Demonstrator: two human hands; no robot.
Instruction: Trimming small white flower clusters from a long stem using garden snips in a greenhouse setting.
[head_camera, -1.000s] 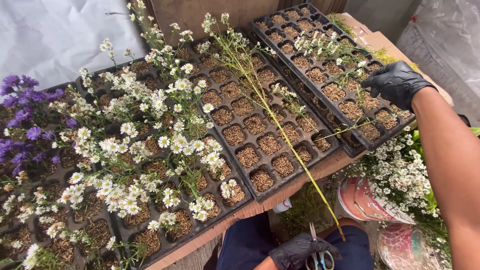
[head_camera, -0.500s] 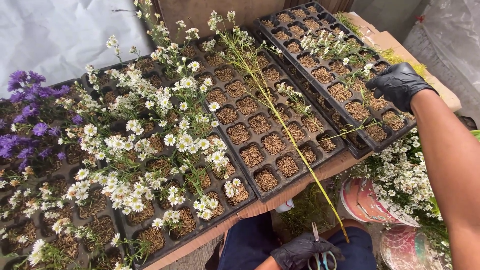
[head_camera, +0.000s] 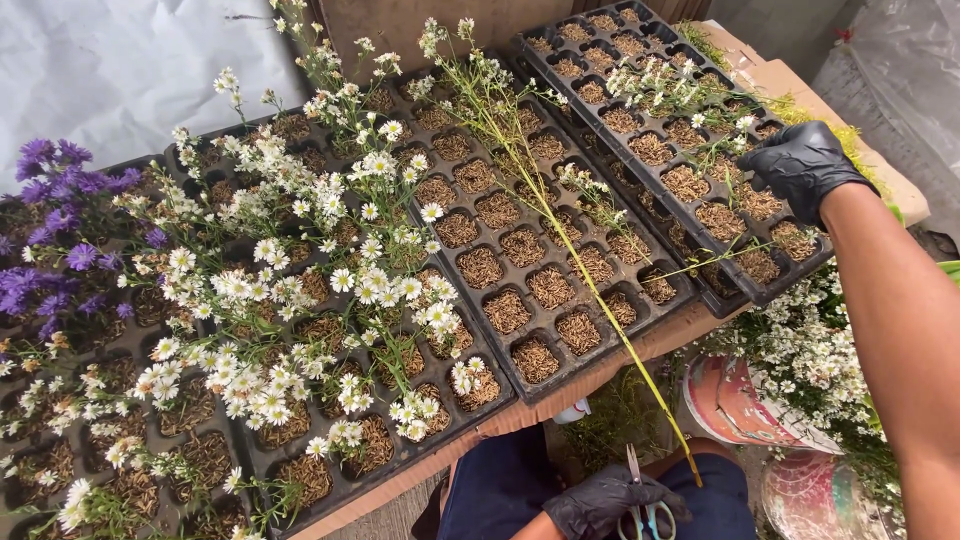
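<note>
My left hand, in a black glove, is at the bottom edge over my lap and is closed around a pair of blue-handled scissors that point upward. A long thin flower stem with small white blooms at its top lies slanted across the black seedling trays. Its cut end reaches down beside that hand. My right hand, also gloved in black, reaches over the far right tray. Its fingers are curled on a sprig of white flowers growing there.
White daisy-like flowers fill the left trays, and purple ones stand at the far left. The middle tray cells hold brown fibre with few plants. Pots with white blooms stand low at the right, by the wooden table edge.
The view has drifted slightly, so the trays sit a little higher and further right. Both hands stay almost where they were, the left on the scissors, the right at the far tray.
</note>
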